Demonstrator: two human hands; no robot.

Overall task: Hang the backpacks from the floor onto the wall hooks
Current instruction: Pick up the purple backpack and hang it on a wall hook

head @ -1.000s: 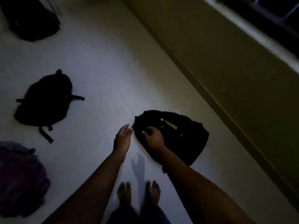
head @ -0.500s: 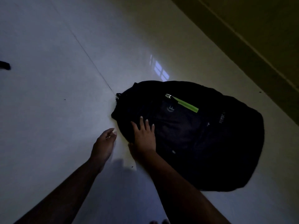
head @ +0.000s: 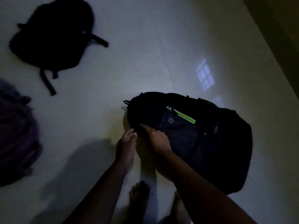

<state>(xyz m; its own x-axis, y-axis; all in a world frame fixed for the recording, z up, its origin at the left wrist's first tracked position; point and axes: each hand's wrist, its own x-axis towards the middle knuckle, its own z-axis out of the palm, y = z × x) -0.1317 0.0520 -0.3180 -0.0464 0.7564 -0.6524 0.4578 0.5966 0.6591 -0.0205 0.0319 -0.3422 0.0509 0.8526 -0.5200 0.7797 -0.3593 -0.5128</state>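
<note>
A black backpack (head: 210,143) with a green zip strip lies flat on the pale floor at centre right. My right hand (head: 156,139) rests on its near left edge, fingers stretched along the fabric; whether it grips anything I cannot tell. My left hand (head: 127,144) hovers just beside that edge, fingers loosely curled, holding nothing. A second black backpack (head: 53,36) lies on the floor at the upper left, straps trailing. A purple backpack (head: 16,136) sits at the left edge. No wall hooks are in view.
The room is dim. A dark wall base (head: 281,46) runs along the right side. A window's reflection (head: 204,75) shines on the glossy floor beyond the near backpack. My bare feet (head: 140,196) stand at the bottom centre.
The view has pulled back and swung left, so the other two backpacks and my feet show again. My right hand has slid to the bag's left edge; my left hand has closed in beside it.
</note>
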